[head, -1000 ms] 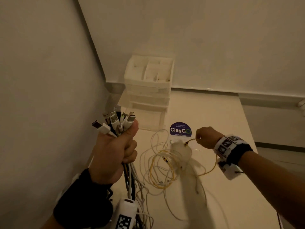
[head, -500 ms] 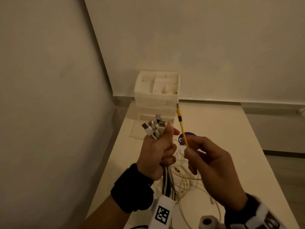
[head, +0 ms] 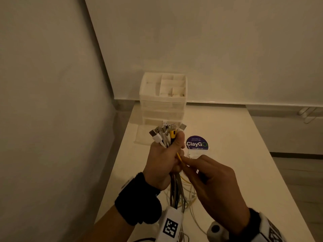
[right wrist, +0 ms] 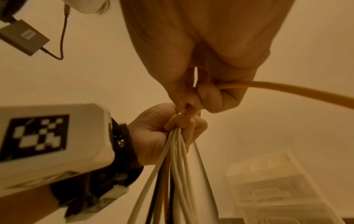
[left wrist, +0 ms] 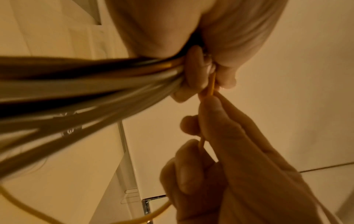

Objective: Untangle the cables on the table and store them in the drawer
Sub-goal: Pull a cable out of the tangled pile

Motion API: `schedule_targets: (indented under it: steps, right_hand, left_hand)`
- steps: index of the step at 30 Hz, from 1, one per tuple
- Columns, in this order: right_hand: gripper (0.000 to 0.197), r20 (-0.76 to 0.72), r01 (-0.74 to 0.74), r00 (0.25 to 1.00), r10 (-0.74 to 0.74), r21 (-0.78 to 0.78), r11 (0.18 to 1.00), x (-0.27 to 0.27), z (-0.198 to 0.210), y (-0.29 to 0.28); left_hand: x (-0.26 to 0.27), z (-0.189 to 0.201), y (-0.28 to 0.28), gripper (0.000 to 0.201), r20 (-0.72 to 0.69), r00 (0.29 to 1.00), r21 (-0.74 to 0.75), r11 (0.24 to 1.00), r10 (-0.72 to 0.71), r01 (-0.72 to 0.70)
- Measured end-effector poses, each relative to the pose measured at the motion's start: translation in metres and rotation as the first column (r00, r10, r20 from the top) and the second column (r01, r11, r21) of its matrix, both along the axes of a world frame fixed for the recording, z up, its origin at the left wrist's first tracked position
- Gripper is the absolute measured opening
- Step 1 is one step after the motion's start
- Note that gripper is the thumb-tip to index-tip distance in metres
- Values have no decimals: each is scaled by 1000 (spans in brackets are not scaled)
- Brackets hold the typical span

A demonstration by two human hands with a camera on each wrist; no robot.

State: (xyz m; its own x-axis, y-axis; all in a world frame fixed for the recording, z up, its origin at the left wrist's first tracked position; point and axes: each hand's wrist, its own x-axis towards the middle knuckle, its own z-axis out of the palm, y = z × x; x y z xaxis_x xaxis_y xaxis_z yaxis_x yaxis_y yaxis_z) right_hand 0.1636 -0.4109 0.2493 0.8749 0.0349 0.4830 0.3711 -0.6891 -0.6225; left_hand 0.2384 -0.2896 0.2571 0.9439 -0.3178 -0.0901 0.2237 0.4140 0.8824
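Note:
My left hand (head: 164,159) grips an upright bundle of cables (head: 166,135), with white and metal plugs sticking out above the fist. A yellow plug (head: 172,134) now stands among them under my thumb. The bundle's strands (left wrist: 86,87) hang down from the fist (right wrist: 178,125) toward the table. My right hand (head: 208,173) pinches the yellow cable (head: 180,158) just beside the left fist, thumb and forefinger closed on it (left wrist: 209,91). The yellow cable (right wrist: 287,89) trails out of the right hand's curled fingers. Loose white and yellow loops (head: 188,191) lie on the table below.
A white drawer unit (head: 163,100) with an open-top divided tray stands at the table's far left corner, its lowest drawer pulled out. A round blue ClayGo sticker (head: 197,143) is on the white table (head: 244,163). Walls close in on the left and behind.
My right hand brought the yellow cable's plug end from the table up to the bundle. The plug now sits in the left fist, and the right hand has slid down the cable.

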Motion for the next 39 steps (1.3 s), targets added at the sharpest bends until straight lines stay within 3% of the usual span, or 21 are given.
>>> schedule_targets:
  steps: [4, 7, 11, 16, 19, 21, 23, 26, 30, 34, 39]
  right_hand:
    - [15, -159, 16, 987, -16, -4, 1000, -8, -2, 0]
    - [28, -235, -40, 970, 53, 60, 997, -15, -5, -7]
    - [30, -362, -110, 915, 176, 197, 974, -16, -23, -31]
    - [32, -450, -17, 883, 134, 256, 966, -1, -53, -78]
    - [34, -433, 71, 900, 47, 252, 965, 16, -54, -86]
    - [41, -384, 106, 923, 6, 271, 957, 27, -41, -81]
    - [40, -333, 86, 943, 13, 282, 956, 36, -17, -71]
    - [36, -281, -9, 957, 78, 236, 972, 44, 17, -51]
    - [37, -240, -79, 961, 140, 246, 966, 46, 33, -41]
    - [36, -299, -128, 923, 243, 358, 925, 37, 23, -49]
    - [33, -241, -139, 933, 266, 441, 887, 39, -9, -56]
  left_hand:
    - [0, 4, 5, 40, 44, 996, 2, 997, 76, -76]
    - [5, 6, 13, 37, 46, 990, -41, 991, 132, -130]
    - [17, 20, 37, 43, 27, 994, -143, 985, 102, -97]
    - [37, 45, 76, 46, 155, 971, -98, 981, 182, -168]
    - [35, 42, 78, 38, 245, 948, 23, 976, 204, -216]
    - [27, 35, 67, 22, 377, 907, 192, 942, 188, -275]
    - [15, 30, 51, 7, 468, 880, 363, 892, 76, -270]
    - [-3, 20, 22, 17, 467, 874, 500, 855, -133, -137]
    - [-12, 16, 0, 6, 430, 896, 470, 875, -109, -119]
    - [-5, 17, 0, 17, 496, 867, 415, 867, 39, -276]
    - [6, 25, 3, 22, 534, 818, 338, 833, 213, -438]
